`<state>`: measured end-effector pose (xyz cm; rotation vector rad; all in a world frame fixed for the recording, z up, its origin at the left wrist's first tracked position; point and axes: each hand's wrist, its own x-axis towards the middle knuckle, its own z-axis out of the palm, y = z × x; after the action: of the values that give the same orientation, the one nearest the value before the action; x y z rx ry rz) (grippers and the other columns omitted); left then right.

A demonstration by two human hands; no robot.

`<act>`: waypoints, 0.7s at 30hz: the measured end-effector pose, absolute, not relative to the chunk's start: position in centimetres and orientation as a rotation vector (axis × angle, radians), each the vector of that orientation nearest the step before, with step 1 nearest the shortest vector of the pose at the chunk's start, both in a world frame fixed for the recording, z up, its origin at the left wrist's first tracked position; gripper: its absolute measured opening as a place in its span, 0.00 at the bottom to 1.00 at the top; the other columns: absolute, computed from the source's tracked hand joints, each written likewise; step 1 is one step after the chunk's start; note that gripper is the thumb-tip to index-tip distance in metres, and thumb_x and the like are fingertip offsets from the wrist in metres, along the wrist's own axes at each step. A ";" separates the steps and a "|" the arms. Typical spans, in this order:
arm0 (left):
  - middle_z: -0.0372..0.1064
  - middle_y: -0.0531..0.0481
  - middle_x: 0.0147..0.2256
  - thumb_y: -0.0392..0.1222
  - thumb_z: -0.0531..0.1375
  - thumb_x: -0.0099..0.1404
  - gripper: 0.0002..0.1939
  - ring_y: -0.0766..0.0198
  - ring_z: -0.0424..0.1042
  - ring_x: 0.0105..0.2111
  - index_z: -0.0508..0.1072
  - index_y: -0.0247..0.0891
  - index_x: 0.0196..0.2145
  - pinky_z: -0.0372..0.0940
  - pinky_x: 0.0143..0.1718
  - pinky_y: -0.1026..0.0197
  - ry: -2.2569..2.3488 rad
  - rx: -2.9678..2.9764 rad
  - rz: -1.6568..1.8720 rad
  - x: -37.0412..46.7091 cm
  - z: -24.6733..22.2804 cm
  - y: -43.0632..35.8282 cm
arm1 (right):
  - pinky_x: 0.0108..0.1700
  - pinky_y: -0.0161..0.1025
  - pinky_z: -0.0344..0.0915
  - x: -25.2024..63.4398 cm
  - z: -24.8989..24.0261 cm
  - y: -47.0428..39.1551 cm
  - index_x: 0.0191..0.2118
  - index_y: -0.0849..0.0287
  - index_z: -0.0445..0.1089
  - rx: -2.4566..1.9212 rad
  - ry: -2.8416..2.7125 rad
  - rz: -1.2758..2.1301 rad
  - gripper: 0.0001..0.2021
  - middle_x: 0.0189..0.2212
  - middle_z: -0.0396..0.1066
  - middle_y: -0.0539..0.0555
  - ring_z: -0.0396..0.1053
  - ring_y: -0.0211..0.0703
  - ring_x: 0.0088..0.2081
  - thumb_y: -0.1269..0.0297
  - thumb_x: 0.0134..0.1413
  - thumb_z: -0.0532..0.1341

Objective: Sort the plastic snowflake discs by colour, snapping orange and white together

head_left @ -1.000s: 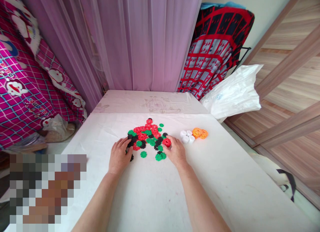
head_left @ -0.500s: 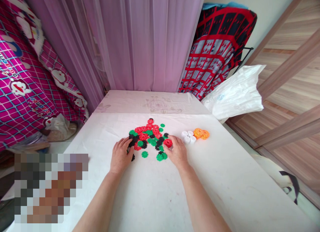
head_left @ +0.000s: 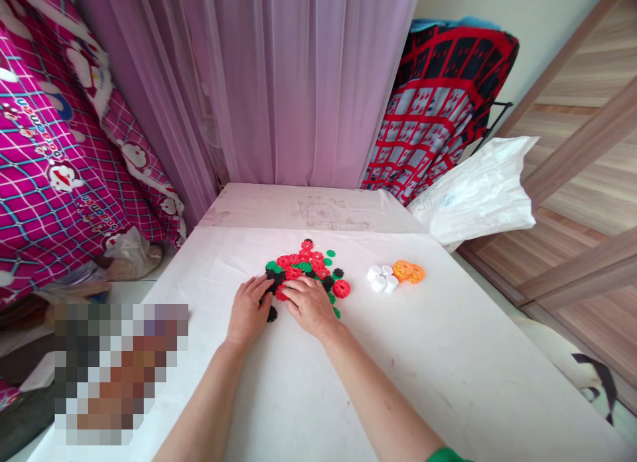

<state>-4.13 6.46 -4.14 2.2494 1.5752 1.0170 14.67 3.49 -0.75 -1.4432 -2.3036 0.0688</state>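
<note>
A loose heap of red discs (head_left: 314, 256), green discs (head_left: 331, 253) and black discs (head_left: 271, 314) with notched edges lies on the white-covered table. At the heap's left edge rests my left hand (head_left: 249, 309), fingers apart over black discs. My right hand (head_left: 309, 304) is spread over the front middle of the heap, its fingertips by red and black pieces and hiding those beneath. Just right of the heap lies a single red disc (head_left: 341, 289). Farther right, white discs (head_left: 382, 279) sit beside orange discs (head_left: 409, 271).
The table cover (head_left: 298, 395) runs back to a purple curtain (head_left: 308, 83). Beyond the right back edge stands a white bag (head_left: 478, 190), near red and black patterned cloth (head_left: 428, 117). Pink checked fabric (head_left: 44, 170) hangs at the left.
My right hand has moved left from beside the red disc onto the middle of the heap, nearer my left hand. The whole view has shifted slightly.
</note>
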 end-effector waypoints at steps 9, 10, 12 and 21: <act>0.75 0.45 0.53 0.39 0.55 0.66 0.18 0.50 0.70 0.56 0.78 0.42 0.49 0.62 0.61 0.40 1.634 2.236 0.980 -3.9 -4.2 6.4 | 0.48 0.45 0.62 14.6 -0.7 3.2 0.45 0.52 0.76 -1.589 -2.142 0.042 0.09 0.45 0.78 0.53 0.68 0.49 0.48 0.63 0.59 0.64; 0.76 0.45 0.52 0.39 0.54 0.65 0.18 0.50 0.70 0.56 0.78 0.42 0.49 0.63 0.61 0.41 1.629 2.234 0.986 -3.9 -4.2 6.3 | 0.47 0.45 0.62 14.2 -0.5 3.4 0.46 0.52 0.76 -1.592 -2.155 0.041 0.10 0.44 0.78 0.53 0.68 0.49 0.48 0.62 0.59 0.64; 0.76 0.45 0.52 0.39 0.54 0.65 0.18 0.50 0.70 0.55 0.78 0.42 0.49 0.63 0.61 0.41 1.626 2.228 0.992 -3.9 -4.2 6.3 | 0.45 0.45 0.63 13.5 -0.3 3.8 0.44 0.53 0.75 -1.626 -2.166 0.025 0.10 0.41 0.78 0.54 0.69 0.50 0.46 0.61 0.57 0.65; 0.76 0.45 0.52 0.41 0.53 0.66 0.18 0.49 0.70 0.56 0.78 0.41 0.49 0.63 0.60 0.41 1.624 2.223 0.986 -4.0 -4.0 6.3 | 0.45 0.47 0.63 12.6 -1.4 4.3 0.44 0.54 0.72 -1.642 -2.115 -0.061 0.11 0.37 0.77 0.57 0.68 0.53 0.43 0.61 0.54 0.66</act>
<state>-3.95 6.27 -3.98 2.2233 1.6242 0.9863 12.64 4.29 -1.37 -1.6423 -2.1152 -0.0607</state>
